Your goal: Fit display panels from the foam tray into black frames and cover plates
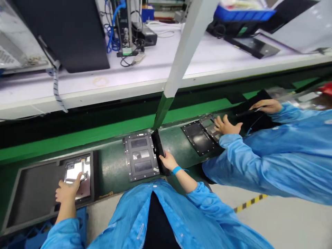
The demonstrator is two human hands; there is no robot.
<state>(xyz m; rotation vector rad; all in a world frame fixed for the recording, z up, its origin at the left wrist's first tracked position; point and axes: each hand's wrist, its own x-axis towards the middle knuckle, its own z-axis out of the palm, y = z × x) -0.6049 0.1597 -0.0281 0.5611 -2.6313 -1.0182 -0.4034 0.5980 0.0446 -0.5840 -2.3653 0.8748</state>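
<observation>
My left hand (67, 189) lies over the lower left edge of a shiny silver panel with a dark frame (84, 185), its thumb stretched across the surface and its fingers apart. That panel sits in the right part of a dark grey foam tray (36, 188). At the middle of the bench, my right hand (169, 161) grips the edge of a black hinged cover (160, 152), which stands tilted up. Beside the cover, on its left, is a flat dark grey fixture (142, 166) with window-like recesses and small round studs along its rim. Whether the cover is joined to the fixture is hard to see.
To the right, a co-worker in blue works at another black fixture (198, 138) with both hands. A white and green post (172, 79) rises behind my fixture. The white shelf (145, 83) above carries cables, a black box (64, 34) and a blue bin (243, 14).
</observation>
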